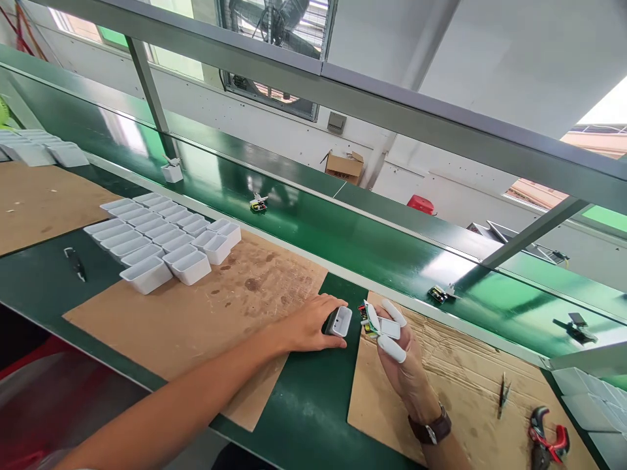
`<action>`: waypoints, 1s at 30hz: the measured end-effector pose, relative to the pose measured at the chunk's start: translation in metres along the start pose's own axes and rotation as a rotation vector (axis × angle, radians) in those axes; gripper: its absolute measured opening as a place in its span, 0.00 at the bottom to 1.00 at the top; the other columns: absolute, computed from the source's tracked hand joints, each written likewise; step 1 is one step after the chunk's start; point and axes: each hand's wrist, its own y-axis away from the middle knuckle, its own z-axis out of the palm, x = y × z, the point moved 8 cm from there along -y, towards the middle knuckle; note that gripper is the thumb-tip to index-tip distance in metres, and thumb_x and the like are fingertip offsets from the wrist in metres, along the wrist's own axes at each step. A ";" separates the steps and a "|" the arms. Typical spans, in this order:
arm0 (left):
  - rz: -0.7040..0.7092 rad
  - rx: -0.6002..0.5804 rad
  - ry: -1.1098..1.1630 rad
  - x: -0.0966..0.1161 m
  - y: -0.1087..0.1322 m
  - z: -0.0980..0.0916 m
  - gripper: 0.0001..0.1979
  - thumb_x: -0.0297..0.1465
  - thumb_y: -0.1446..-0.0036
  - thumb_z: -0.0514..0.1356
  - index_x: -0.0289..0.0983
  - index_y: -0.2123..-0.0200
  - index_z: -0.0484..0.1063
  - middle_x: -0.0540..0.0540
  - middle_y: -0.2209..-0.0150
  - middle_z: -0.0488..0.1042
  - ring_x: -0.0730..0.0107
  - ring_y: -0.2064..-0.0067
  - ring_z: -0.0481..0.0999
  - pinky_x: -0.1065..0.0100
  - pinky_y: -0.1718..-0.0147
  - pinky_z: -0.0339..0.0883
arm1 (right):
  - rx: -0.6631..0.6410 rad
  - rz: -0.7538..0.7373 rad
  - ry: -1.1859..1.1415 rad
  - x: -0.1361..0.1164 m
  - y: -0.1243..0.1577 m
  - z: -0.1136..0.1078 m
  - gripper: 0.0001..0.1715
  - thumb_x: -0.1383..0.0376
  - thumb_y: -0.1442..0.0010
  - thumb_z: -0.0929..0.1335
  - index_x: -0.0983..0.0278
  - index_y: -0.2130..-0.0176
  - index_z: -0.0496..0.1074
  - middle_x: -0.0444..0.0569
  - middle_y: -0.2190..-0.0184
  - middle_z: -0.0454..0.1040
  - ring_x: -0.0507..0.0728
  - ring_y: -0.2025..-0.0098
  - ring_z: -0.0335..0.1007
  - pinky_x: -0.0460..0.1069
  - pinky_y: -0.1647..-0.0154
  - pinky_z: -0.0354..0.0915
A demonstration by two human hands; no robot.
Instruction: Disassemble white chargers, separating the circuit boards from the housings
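My left hand (313, 323) is wrapped around a small white plastic case (343, 321), its open end facing right; the side under my palm looks dark. To the right of it, my right hand (404, 359), with white finger cots (392, 349) on several fingertips, pinches a small circuit board (367, 323). Green and yellow parts show on that board, and my fingers cover some of it. A small gap separates the board from the case. Both hands are over the green bench (313, 391), between two brown cardboard sheets.
Rows of open white cases (147, 274) stand on the left cardboard sheet (245, 281), near a dark pen-like tool (75, 264). Tweezers (503, 396) and red-and-black pliers (548, 437) lie at right. Along the green conveyor belt (318, 225) sit several boards, one here (442, 294).
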 end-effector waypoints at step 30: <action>0.303 0.566 0.102 0.067 0.018 -0.023 0.34 0.48 0.46 0.71 0.38 0.41 0.68 0.40 0.54 0.73 0.56 0.52 0.74 0.54 0.52 0.74 | -0.129 0.318 -0.362 0.016 0.017 0.030 0.50 0.49 0.51 0.80 0.51 0.34 0.67 0.52 0.44 0.78 0.68 0.42 0.73 0.63 0.40 0.70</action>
